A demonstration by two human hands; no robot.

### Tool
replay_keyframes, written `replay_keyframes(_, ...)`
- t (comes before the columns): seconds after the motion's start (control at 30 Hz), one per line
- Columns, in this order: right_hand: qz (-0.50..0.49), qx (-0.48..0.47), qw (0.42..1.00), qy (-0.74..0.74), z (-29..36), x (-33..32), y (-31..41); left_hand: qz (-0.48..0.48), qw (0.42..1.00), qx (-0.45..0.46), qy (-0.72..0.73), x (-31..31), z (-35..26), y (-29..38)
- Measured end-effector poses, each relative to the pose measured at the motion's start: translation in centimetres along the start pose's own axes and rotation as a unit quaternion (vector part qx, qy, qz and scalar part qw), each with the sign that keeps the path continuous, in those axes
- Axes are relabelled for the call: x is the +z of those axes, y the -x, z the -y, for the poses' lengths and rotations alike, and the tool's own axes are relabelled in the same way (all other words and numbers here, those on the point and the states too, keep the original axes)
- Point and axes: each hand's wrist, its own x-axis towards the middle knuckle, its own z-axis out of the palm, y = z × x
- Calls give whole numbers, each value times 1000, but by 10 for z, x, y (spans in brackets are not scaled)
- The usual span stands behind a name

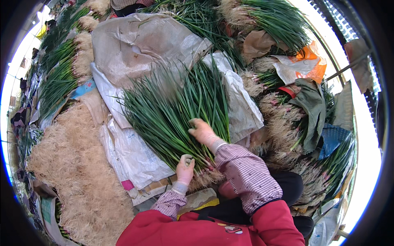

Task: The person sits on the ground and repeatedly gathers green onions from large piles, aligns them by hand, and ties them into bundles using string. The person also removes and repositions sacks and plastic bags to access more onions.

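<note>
Before me lies a spread of green scallions (pixel 175 113), with long leaves fanned away from me and pinkish bases and pale roots (pixel 204 178) towards me. My right hand (pixel 203 132) is over the lower leaves, its fingers bent and slightly blurred; whether it grips any stalk is unclear. At the near left edge of the spread, my left hand (pixel 185 169) is curled beside the stalk bases, and its palm side is hidden. Both hands look gloved. Under the scallions are white woven sacks (pixel 138 153) and a greyish plastic sheet (pixel 144 43).
A large mass of pale roots (pixel 80 172) stands on my left. More scallion bundles (pixel 60 72) line the far left, and others (pixel 277 18) lie at the upper right. On the right are root bundles (pixel 280 123) under a dark green cloth (pixel 311 110). A person's hat (pixel 123 3) shows at the top.
</note>
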Motion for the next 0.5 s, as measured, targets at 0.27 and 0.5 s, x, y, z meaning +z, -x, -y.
replay_keyframes(0.27,-7,36,995,96,-12,6,4,80,980,-89,156,9,-18,-25)
replay_keyframes(0.5,157,200,926,-278,-19,-52,13,187,978,-53,79,52,-20,-47)
